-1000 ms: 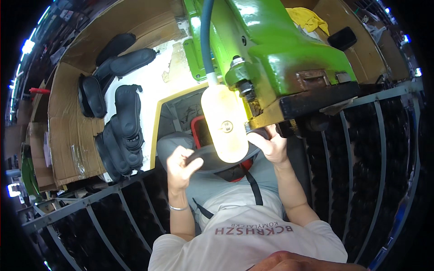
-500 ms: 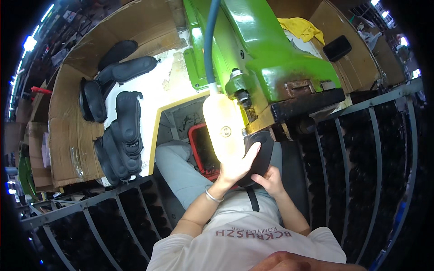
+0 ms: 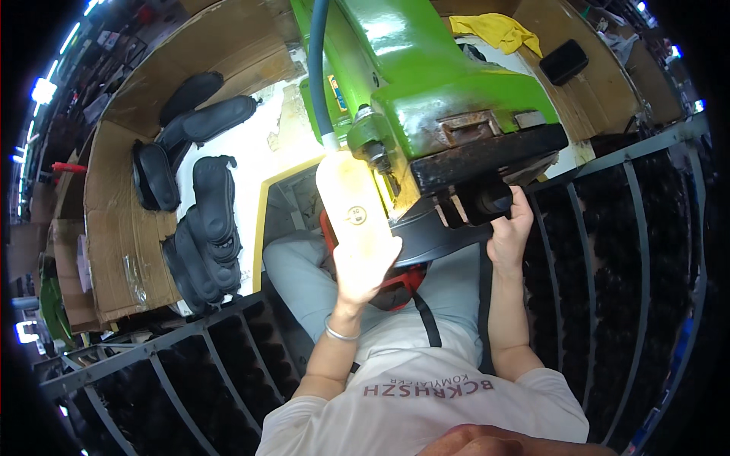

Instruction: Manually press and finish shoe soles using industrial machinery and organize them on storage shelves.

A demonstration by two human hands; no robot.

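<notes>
Dirs taken clockwise from ctr of view. A black, elongated, curved piece w/ a smooth surface (image 3: 437,242) is seen just off ctr toward 3 o'clock, below the black front edge of a glossy green metal machine (image 3: 456,99) at 1 o'clock, and is reached by both hands. Its left end is met by the thumb of the left hand (image 3: 361,272), placed just below ctr toward 6; the fingers are lost in glare, so whether a full grip is made can't be told. Its right end is grasped by the right hand (image 3: 511,234) at 3 o'clock, w/ fingers bent up beside a stubby black machine part (image 3: 490,199). A silver ring-shaped bangle (image 3: 341,333) is worn on the left wrist. Just 11 o'clock of ctr, a bright, rounded oblong lamp (image 3: 346,182) is hung on a grey-blue hose (image 3: 318,76). A pile of dark grey, moulded, long padded pieces (image 3: 213,201) is laid at 9 o'clock on a white worktop (image 3: 266,114), w/ more of the same kind set at 10; all are bordered by a brown cardboard wall (image 3: 122,228). Btwn 1 and 2, a crumpled yellow cloth (image 3: 498,33) and a black rounded-rectangular pad (image 3: 564,62) are seen, well apart from the hands.
</notes>
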